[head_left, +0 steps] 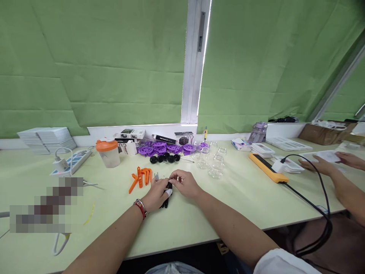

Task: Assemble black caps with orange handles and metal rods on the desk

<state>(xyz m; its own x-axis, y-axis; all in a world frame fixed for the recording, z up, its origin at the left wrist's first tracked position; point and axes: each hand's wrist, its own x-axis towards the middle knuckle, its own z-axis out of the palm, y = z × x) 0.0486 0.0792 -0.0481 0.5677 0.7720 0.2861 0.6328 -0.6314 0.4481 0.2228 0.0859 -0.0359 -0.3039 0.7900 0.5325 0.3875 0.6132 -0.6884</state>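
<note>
My left hand [157,193], with a bracelet at the wrist and a white wrap on one finger, is closed around a small black part [170,185] over the table. At the top of that part the fingertips of my right hand [184,183] are pinched together; what they hold is too small to make out. Below my left hand lie several black pieces [165,204], partly covered by it. A few small screws [156,176] stand just behind the fingers. Several orange bracket-like parts [139,177] lie to the left.
Purple spoked parts [159,147], black round pieces [164,158] and printed boxes [128,146] line the back. Clear glass jars [216,167] stand right of them. A lidded orange cup [108,152] is at left, a yellow power strip [268,167] at right. Another person's hands [322,165] work far right.
</note>
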